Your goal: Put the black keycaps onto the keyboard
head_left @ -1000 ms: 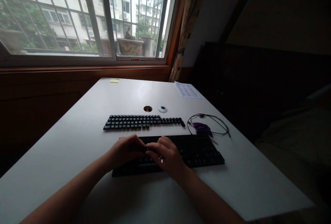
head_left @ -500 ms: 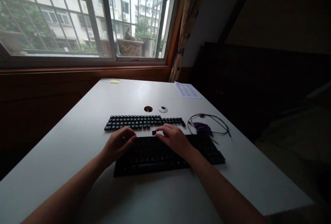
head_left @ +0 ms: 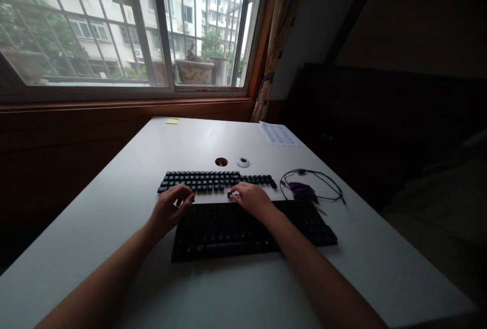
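Observation:
A black keyboard lies at a slight slant on the white desk below my hands. Several loose black keycaps are laid out in rows just beyond it. With thumb and fingers pinched, my right hand holds a small black keycap in the gap between the rows and the keyboard's far edge. My left hand hovers by the keyboard's far left corner, thumb and forefinger curled together into a ring. Whether anything sits between those fingertips is too small to make out.
Right of the keycaps lie a coiled black cable and a purple cloth. Farther back are a round desk hole, its grey cover, a printed sheet and a yellow note. A barred window rises behind.
My left thumb and forefinger have drawn together, and that hand has shifted slightly left over the keyboard. My right hand stays pinched around the keycap. The whole view has shifted a little.

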Motion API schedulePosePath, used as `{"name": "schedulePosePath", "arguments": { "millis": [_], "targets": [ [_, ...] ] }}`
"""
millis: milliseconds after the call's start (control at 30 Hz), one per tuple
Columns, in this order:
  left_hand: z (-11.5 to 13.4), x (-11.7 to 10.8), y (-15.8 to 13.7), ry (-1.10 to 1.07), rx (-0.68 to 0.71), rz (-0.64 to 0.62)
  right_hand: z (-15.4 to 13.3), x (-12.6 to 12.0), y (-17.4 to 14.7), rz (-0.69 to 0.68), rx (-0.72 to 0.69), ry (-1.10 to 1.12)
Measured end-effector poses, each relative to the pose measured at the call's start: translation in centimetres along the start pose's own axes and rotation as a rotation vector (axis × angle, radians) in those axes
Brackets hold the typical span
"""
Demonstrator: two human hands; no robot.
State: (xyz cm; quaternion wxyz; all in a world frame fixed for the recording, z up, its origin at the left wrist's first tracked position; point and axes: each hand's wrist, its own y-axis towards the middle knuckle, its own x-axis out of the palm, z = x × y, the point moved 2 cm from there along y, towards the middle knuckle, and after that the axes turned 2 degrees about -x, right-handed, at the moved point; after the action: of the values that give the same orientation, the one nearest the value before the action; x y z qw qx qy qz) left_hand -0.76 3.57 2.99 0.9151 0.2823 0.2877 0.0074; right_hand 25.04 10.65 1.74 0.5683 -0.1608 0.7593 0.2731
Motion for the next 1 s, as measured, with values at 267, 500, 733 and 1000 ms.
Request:
{"name": "schedulePosePath", "arguments": {
  "millis": [267,500,733,1000],
  "targets": [
    [-0.3,0.1,0.0,0.032,0.011,-0.013,0.2,-0.3,-0.7,0.051,0.009,0.027],
    [-0.8,0.3,-0.3,0.057,0.006,-0.044,-0.1,-0.4,-1.7,0.037,-0.052,-0.021],
    [-1.1,0.6,-0.4,0.098,0.024,-0.072,-0.5,-0.1,-1.4,-0.003,-0.041,-0.090],
    [-1.2,0.7,-0.2,0.134,0.060,-0.068,-0.4,0.2,-0.7,-0.019,0.028,-0.115]
  ]
}}
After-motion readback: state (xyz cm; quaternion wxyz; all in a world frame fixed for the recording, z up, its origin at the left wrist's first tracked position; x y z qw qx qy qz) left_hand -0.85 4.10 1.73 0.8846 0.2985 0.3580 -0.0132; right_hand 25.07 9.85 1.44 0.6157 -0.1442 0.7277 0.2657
